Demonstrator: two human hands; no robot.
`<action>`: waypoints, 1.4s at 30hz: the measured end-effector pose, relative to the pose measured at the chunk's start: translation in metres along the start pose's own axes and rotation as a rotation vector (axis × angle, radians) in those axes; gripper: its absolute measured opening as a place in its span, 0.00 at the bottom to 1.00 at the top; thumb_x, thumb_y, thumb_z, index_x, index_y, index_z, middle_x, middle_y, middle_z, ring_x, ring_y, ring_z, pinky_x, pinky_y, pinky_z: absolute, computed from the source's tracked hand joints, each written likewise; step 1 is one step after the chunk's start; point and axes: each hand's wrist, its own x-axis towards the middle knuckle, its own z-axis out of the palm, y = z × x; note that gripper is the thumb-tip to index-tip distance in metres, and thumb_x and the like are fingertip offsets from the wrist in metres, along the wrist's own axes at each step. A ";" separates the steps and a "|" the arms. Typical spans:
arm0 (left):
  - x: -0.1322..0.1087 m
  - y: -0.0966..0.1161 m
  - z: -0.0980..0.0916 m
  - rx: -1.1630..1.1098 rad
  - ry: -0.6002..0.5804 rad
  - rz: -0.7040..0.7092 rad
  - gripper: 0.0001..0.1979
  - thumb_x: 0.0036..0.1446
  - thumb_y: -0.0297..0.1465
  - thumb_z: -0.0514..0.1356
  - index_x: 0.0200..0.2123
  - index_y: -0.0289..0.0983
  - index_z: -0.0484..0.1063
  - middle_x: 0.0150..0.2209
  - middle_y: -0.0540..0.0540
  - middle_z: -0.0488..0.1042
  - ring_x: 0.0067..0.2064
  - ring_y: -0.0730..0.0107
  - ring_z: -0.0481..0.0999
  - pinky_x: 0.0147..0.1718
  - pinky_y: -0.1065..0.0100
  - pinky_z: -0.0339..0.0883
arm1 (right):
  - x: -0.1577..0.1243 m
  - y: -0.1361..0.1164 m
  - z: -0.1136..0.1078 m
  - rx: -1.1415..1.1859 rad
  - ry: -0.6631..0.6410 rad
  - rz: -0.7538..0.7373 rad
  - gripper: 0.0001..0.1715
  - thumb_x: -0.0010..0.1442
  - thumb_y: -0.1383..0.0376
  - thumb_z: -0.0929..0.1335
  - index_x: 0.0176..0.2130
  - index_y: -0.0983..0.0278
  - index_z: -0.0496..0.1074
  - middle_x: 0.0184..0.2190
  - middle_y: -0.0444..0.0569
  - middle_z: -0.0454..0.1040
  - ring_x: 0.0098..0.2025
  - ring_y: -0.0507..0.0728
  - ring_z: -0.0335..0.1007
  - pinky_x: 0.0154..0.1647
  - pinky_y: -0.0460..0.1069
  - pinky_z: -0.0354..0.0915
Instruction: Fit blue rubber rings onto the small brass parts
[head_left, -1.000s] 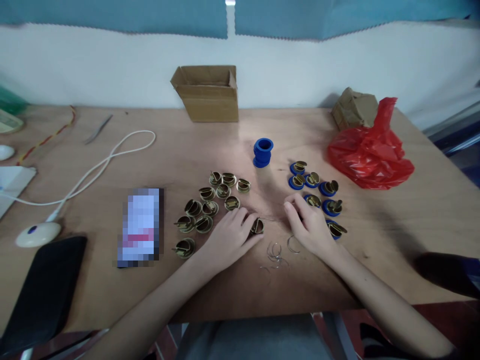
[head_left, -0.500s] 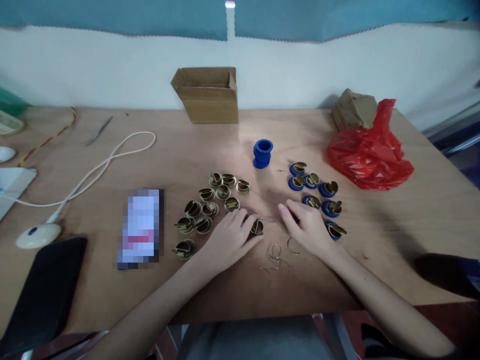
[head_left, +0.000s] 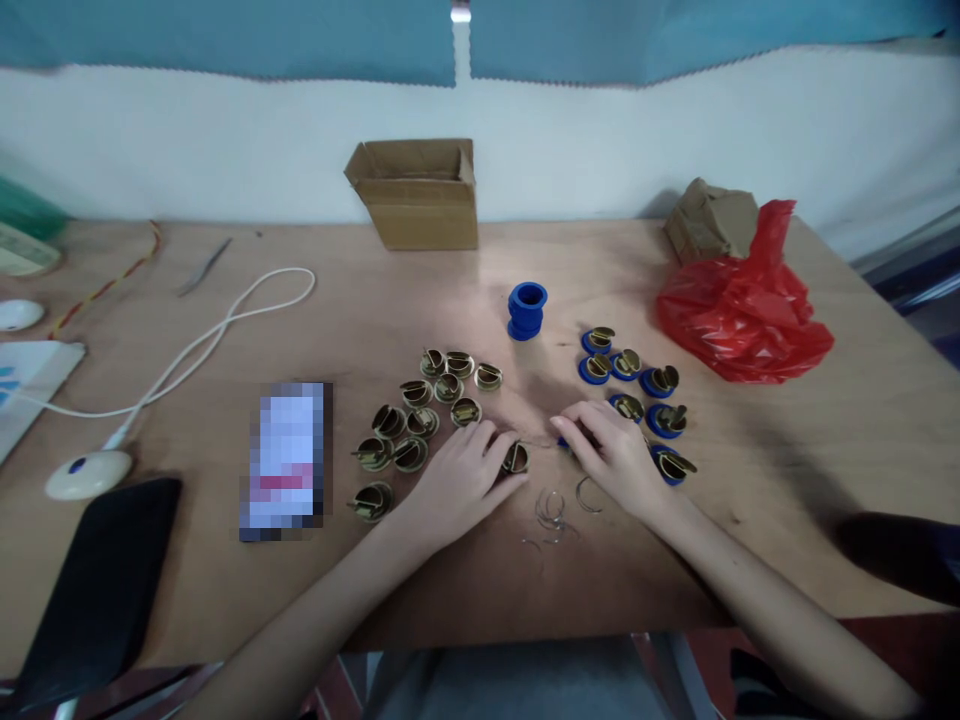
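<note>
My left hand (head_left: 466,468) rests on the table with its thumb and fingers around a round brass fitting (head_left: 516,458) that has a flat flap across it. Beyond and left of that hand stand several more brass fittings (head_left: 421,422) of the same kind. My right hand (head_left: 611,447) is closed, palm down, and a blue ring (head_left: 563,441) peeks out at its fingertips; the rest is hidden. Around the right hand sit several brass fittings in blue rings (head_left: 666,420). Thin wire rings (head_left: 551,510) lie loose between my forearms.
A stack of blue rings (head_left: 526,312) stands behind the fittings. An open cardboard box (head_left: 427,215) is at the wall. To the right is a red plastic bag (head_left: 742,320) by a brown package (head_left: 709,220). Leftward lie a phone (head_left: 289,460), a black phone-like slab (head_left: 97,580) and a white cable (head_left: 225,322).
A blue edge now shows at my right fingertips, which have moved slightly left. My left hand stays around the brass fitting. The camera view has shifted a little.
</note>
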 end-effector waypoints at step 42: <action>0.003 -0.002 0.002 -0.270 0.066 -0.042 0.13 0.63 0.34 0.63 0.50 0.38 0.70 0.43 0.45 0.74 0.47 0.59 0.76 0.48 0.57 0.72 | 0.003 -0.007 -0.026 -0.105 -0.227 0.039 0.14 0.53 0.74 0.65 0.40 0.62 0.65 0.42 0.52 0.68 0.41 0.60 0.70 0.44 0.55 0.68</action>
